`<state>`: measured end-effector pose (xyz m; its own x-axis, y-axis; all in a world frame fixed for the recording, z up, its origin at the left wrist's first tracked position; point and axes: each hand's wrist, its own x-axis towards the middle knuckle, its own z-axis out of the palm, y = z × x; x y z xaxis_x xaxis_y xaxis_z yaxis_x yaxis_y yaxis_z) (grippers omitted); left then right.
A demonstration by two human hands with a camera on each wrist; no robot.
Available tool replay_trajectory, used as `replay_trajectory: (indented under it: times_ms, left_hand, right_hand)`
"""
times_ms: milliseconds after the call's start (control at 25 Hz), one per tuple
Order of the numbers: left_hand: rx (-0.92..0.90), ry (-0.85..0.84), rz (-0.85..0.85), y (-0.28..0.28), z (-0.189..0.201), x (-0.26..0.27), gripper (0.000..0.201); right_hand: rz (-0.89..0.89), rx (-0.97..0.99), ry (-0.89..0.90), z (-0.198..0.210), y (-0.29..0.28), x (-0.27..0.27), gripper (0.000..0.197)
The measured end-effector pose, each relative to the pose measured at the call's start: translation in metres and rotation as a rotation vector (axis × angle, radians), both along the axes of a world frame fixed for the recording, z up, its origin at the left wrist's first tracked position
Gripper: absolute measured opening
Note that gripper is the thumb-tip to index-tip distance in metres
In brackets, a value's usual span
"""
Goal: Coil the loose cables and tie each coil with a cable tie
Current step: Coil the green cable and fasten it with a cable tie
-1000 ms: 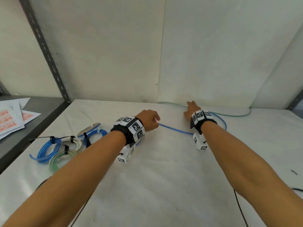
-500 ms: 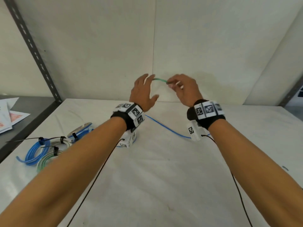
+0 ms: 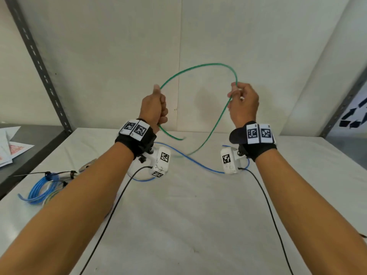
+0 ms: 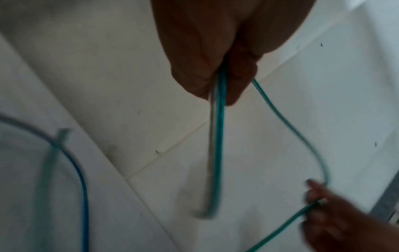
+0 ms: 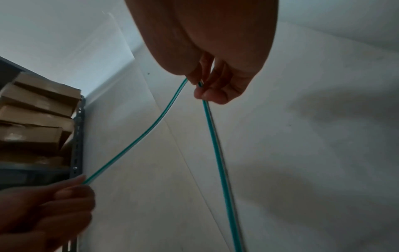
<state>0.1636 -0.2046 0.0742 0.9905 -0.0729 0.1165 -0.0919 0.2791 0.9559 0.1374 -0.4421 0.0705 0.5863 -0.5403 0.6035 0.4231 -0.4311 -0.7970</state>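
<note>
A green cable [image 3: 200, 66] arches in the air between my two raised hands. My left hand [image 3: 155, 108] grips it in a fist, and a short free end [image 3: 170, 134] hangs below the fist. My right hand [image 3: 241, 104] pinches the cable's other side between thumb and fingertips [image 5: 210, 95]; from there it runs down to the white table [image 3: 188, 215]. The left wrist view shows the green cable [image 4: 220, 136] leaving my left fist [image 4: 215, 76]. A loose blue cable [image 3: 198, 162] lies on the table beneath my wrists.
Tied coils, blue [image 3: 39, 190] and pale ones, lie at the table's left with black cable ties [image 3: 47, 173]. A grey shelf [image 3: 29, 147] with papers [image 3: 12, 149] stands left behind a metal upright [image 3: 39, 62]. Cardboard boxes [image 5: 36, 119] sit on a rack. Black wrist-camera leads [image 3: 111, 213] trail across the table.
Both hands rose from the table with the green cable, then drew apart, so the short span between them became a wide arch. The left hand closed into a fist on it.
</note>
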Motion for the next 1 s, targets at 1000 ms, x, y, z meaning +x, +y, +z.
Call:
replay_trajectory:
  times_ms: [1000]
  left_hand:
    - [0.128, -0.169, -0.036, 0.008, -0.08, -0.008, 0.031]
  right_hand:
    - [0.378, -0.02, 0.229, -0.085, 0.088, -0.016, 0.024]
